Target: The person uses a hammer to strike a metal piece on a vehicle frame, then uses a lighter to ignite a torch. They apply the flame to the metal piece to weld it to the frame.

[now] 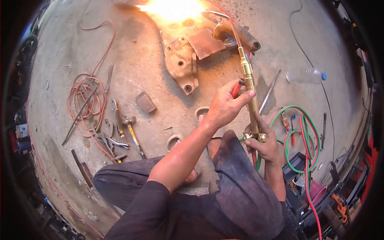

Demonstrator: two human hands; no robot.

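Note:
I hold a brass cutting torch point(249, 84) with both hands over a concrete floor. My left hand point(225, 107) grips its middle, thumb along the brass tube, next to a red lever. My right hand point(265, 145) is closed around the torch's rear end at the valves, where red and green hoses point(304, 136) join. The torch's thin tube runs up to a bright flame point(174, 9) at the top edge. Below the flame lie a rusty bracket plate point(182, 64), a flat square plate point(206, 43) and a rusty pipe piece point(236, 36).
An orange coiled cable point(86, 100), a hammer point(132, 134), pliers and metal rods lie on the floor at left. A plastic bottle point(306, 75) lies at right, with a metal bar point(269, 92) near the torch. My knees and sandalled feet are below my hands.

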